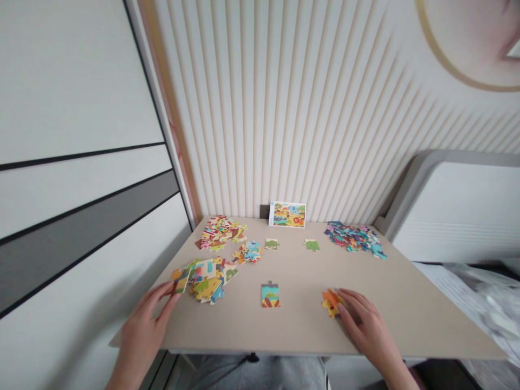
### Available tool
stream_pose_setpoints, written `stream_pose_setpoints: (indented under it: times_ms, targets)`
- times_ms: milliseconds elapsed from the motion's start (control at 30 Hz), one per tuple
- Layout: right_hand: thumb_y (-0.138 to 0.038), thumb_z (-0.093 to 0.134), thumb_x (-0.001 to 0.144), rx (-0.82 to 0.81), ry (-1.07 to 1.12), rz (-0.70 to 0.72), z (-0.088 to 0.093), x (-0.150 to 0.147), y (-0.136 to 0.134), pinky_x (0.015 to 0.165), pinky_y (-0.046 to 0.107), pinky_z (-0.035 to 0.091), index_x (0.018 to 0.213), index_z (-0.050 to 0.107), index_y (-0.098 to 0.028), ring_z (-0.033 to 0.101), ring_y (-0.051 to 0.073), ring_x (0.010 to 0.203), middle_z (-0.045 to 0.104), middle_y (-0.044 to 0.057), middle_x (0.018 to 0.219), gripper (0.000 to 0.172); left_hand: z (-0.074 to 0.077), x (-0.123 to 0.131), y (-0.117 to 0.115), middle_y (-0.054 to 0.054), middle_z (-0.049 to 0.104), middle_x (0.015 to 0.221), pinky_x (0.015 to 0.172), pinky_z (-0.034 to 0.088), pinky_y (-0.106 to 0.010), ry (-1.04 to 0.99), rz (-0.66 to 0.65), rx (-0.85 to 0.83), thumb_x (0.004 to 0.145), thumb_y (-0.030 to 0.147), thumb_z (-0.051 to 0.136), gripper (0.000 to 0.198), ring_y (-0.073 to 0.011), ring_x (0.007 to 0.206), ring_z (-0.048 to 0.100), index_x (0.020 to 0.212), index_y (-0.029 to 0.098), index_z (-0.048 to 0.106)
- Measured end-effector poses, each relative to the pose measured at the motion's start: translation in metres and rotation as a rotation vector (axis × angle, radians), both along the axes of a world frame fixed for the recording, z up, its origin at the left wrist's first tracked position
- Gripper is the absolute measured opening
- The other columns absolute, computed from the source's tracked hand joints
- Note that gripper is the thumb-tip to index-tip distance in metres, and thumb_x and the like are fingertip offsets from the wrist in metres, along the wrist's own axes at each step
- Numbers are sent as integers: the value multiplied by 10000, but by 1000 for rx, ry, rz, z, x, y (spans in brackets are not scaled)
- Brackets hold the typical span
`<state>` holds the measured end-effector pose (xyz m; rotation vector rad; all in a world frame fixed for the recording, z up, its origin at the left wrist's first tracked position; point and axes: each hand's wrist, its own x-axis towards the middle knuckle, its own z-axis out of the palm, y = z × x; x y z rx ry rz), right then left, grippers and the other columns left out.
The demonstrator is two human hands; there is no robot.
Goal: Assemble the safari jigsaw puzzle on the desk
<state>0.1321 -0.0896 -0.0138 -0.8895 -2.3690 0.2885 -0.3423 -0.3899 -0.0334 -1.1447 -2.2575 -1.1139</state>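
**Both hands on jigsaw pieces at the near edge of the table**

On my head-camera feed, the nearest thing is the left hand (140,330), its fingers spread and its fingertips at a tilted jigsaw piece (181,280) on the edge of a loose heap of pieces (208,281). It may be pinching that piece, but I cannot tell how firmly. The right hand (363,319) isn't clenched: its fingers lie relaxed over an orange-and-yellow cluster of pieces (331,302), with no clear pinch. For clean work here, I'd hold a piece by its edges with the fingertips and keep it clear of its neighbours, so the heap doesn't slide. A light touch also stops pieces from sticking together.

Between the hands, a single assembled strip (270,295) lies flat on the beige table (296,333). Beyond it are a small mixed cluster (248,252) and two separate green-topped pieces (272,244) (311,245). Farther back, a red-and-cream pile (219,232) sits left and a blue-and-pink pile (353,239) right. At the far edge, a picture card (287,214) leans against the ribbed wall panel (325,135).
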Motion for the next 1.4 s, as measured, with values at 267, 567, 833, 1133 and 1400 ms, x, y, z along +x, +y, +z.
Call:
stream_pose_setpoints:
  times_ms: [267, 567, 833, 1133, 1400]
  targets:
    - [-493, 510, 975, -343, 294, 106, 48, -69, -7, 924, 401, 553, 1128, 731, -239, 677, 260, 1039, 732, 104, 1146, 370, 86, 84, 99, -35, 666, 1334, 1060, 520, -407, -116, -765, -148, 970, 404, 586, 345, -229, 1236, 623, 1296, 307, 644]
    - [-562, 585, 909, -702, 283, 569, 82, -208, 36, 759, 284, 498, 1193, 724, -194, 630, 174, 853, 734, 34, 1004, 485, 96, 87, 216, -84, 663, 1295, 964, 563, -373, -220, -1022, -149, 937, 217, 576, 332, -214, 1112, 676, 1258, 240, 653]
    - [-419, 690, 786, -773, 436, 254, 18, -220, 58, 544, 238, 451, 1109, 704, -150, 569, 129, 588, 647, 2, 733, 421, 47, 79, 222, -98, 629, 1255, 1075, 457, -449, 165, -594, -125, 953, 137, 482, 368, -247, 1201, 576, 1293, 219, 597]
    - [-325, 650, 789, -578, 288, 131, 0, -227, 63, 630, 275, 509, 1115, 721, -144, 635, 167, 653, 698, 28, 776, 381, 35, 72, 223, -104, 618, 1291, 1117, 384, -503, 312, -528, -328, 911, 132, 544, 303, -272, 1219, 550, 1159, 227, 692]
    - [-313, 609, 872, -288, 28, 69, 11, -240, 42, 807, 287, 462, 1080, 750, -209, 638, 202, 869, 706, 52, 913, 271, 35, 68, 221, -120, 609, 1292, 1134, 363, -525, 305, -493, -295, 908, 130, 538, 344, -275, 1260, 524, 1223, 216, 649]
